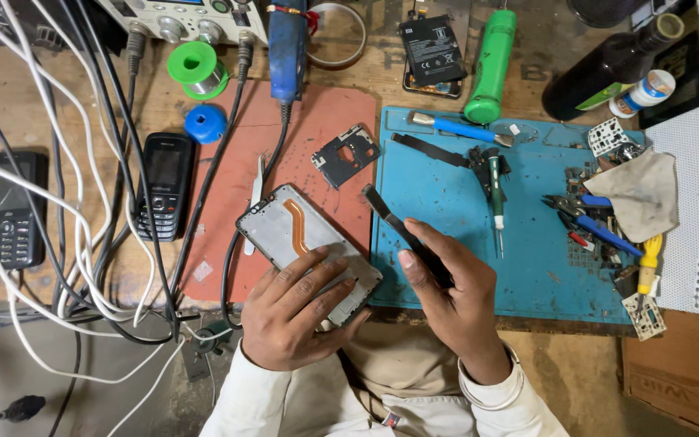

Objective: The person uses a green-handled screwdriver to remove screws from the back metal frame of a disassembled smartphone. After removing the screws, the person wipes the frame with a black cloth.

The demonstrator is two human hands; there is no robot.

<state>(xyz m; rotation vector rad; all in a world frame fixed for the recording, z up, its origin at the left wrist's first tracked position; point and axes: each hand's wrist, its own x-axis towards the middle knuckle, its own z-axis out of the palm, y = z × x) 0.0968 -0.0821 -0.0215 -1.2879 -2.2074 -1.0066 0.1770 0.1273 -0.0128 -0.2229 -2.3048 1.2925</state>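
We see the phone frame [305,243] lying tilted on the red mat [325,121], its near corner under our left hand [293,311]. That hand rests flat on it — fingers spread, palm toward the worktop [155,105] edge, pinching nothing. Just to its right, our right hand [451,299] holds black tweezers [394,222]; the grip is pressed together around their rear half, thumb on top, tips pointing up-left over the seam between the red mat and the blue mat [527,267]. The tweezer tips hang just beside the frame's right edge — apart from it. Both wrists come up from the lower edge, sleeves white.
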